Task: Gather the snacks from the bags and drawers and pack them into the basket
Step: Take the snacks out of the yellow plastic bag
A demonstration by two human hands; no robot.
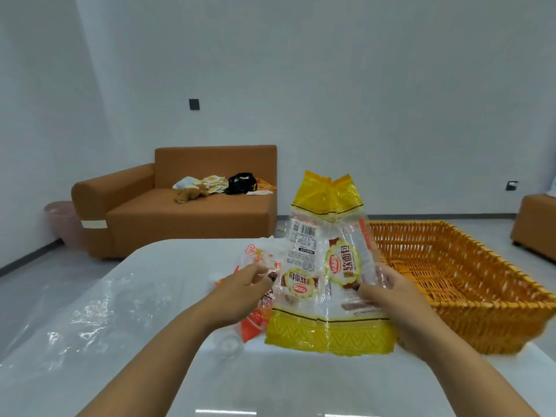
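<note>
A large clear bread bag (326, 260) with yellow top and bottom bands stands upright over the white table (168, 296), small wrapped breads showing inside. My right hand (388, 291) grips its right side. My left hand (245, 288) pinches its left edge together with a small dark-tipped wrapped snack. A red and clear packet (254, 322) lies on the table under my left hand. The orange woven basket (469, 296) sits on the table to the right, just behind my right hand; its visible inside shows only the weave.
Behind the table stands a brown sofa (186, 218) with a plush toy, papers and a black bag (240, 183) on its seat. A pink bin (61, 221) stands left of the sofa. Another brown seat (538, 224) is at the far right.
</note>
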